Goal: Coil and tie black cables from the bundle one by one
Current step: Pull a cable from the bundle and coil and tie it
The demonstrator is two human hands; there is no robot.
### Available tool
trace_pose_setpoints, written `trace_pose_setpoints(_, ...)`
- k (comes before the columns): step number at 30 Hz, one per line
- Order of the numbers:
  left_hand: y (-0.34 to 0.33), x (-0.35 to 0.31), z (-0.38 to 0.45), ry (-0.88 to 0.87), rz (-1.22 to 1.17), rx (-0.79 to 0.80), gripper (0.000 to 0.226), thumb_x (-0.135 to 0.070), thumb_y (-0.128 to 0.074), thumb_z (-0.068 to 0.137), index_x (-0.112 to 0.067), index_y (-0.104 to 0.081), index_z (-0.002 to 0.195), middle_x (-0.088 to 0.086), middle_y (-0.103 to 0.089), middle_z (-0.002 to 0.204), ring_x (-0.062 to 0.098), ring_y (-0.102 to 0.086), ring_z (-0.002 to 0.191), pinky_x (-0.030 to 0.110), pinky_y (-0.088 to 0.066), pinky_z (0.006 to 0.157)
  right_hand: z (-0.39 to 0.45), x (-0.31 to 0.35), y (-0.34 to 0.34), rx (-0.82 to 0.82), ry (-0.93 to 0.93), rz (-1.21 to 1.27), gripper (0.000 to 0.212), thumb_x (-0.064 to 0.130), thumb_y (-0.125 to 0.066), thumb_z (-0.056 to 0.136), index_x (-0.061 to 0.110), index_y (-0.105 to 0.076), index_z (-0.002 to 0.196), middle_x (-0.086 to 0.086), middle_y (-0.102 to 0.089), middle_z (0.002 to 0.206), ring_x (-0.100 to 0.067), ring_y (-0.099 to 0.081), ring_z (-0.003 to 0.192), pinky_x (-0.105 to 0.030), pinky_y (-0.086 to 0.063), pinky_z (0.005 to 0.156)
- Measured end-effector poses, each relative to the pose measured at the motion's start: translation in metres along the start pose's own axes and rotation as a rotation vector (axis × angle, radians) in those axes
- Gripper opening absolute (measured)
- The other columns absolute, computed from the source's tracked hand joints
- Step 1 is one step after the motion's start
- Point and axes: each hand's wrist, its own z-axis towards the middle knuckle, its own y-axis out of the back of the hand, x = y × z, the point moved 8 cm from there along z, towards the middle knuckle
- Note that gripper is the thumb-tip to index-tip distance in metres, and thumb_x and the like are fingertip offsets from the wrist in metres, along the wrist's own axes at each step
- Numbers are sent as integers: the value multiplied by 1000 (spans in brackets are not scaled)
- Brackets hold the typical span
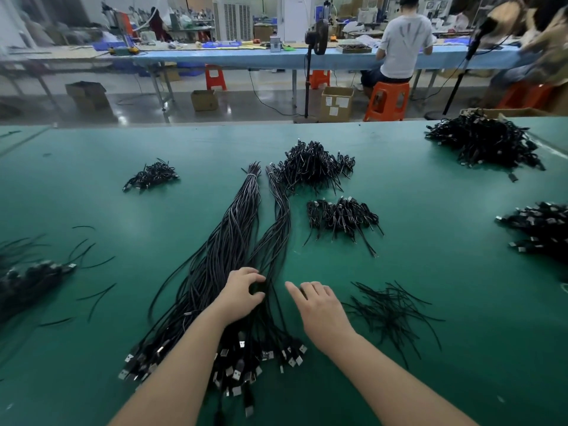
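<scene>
Leftmost, I log a blurred heap of black cables (27, 281) at the edge of the green table (430, 302), loose ties scattered around it. Further in and farther back: a small pile of coiled cables (150, 176). Centre: the long bundle (227, 241), uncoiled, plugs fanned toward me, far ends tied. My left hand (241, 295) sits on the bundle, fingers and thumb curled around a few strands. Just beside it, my right hand (319, 305) hovers over the mat, fingers loose and spread, gripping nothing. Behind: two heaps of coiled cables (313, 166). Right of my hand: black twist ties (390, 312). Far right: more heaps (482, 142).
</scene>
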Motion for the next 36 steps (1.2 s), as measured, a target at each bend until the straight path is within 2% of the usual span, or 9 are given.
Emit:
trace_pose_setpoints(3,-1,3,0,16,-18,79,51,-28,-72,92,-24,-54,140,-7,-33,152,15,-22,146,37,-24,121,10,5,1,54,-19,39,85,-3,-47,86,25,-13,158,-8,-46,137,-29,-40,124,-38,-34,108)
trace_pose_setpoints(6,-1,2,0,10,-24,104,61,-32,-77,87,-23,-52,142,-5,-31,154,16,-21,146,36,-23,121,20,11,1,93,-9,111,81,-4,-46,86,28,-23,156,-5,-46,137,-27,-37,125,-37,-33,108)
trace_pose_setpoints(14,-1,0,-2,4,-43,97,77,-42,-84,78,-22,-51,144,-4,-32,155,15,-17,146,36,-18,121,39,23,15,19,-53,214,29,23,-41,103,20,-63,122,-1,-63,118,-23,-50,113,-33,-40,96)
trace_pose_setpoints(17,-1,0,-1,9,-55,108,76,-45,-82,78,-22,-51,144,-3,-30,156,16,-16,147,40,-18,122,40,17,34,-125,-135,470,29,32,-41,105,19,-64,118,1,-67,111,-19,-56,105,-31,-45,88)
trace_pose_setpoints(23,2,-2,0,30,-33,72,54,-40,-73,89,-23,-57,138,-4,-36,154,16,-22,146,37,-20,120,50,4,65,-145,-280,1045,35,40,-41,106,20,-66,120,6,-71,107,-12,-65,102,-37,-53,94)
trace_pose_setpoints(26,7,-5,-1,55,-89,51,45,-36,-70,93,-22,-60,135,-2,-46,147,17,-42,135,34,-35,115,56,-3,73,-138,-327,1319,31,38,-44,105,20,-69,106,3,-72,101,-11,-66,94,-36,-55,89)
trace_pose_setpoints(31,49,-35,-4,68,-12,-205,36,-18,-56,99,-22,-62,134,-1,-53,140,16,-61,108,31,-51,95,62,-10,103,-208,-283,1085,51,38,-38,107,23,-65,66,4,-63,60,-12,-57,58,-36,-49,61)
trace_pose_setpoints(33,70,-63,-9,-85,-175,-313,40,-11,-55,97,-24,-63,133,-4,-54,138,9,-57,111,25,-45,101,62,-8,102,-148,-289,989,53,40,-37,107,22,-58,61,4,-55,56,-15,-50,53,-34,-42,58)
trace_pose_setpoints(36,79,-111,-20,-306,-336,-187,52,-12,-51,93,-34,-57,140,-17,-48,144,-4,-43,131,16,-30,110,57,-5,96,-50,-286,911,50,41,-37,107,18,-48,64,4,-47,56,-13,-40,50,-30,-32,52)
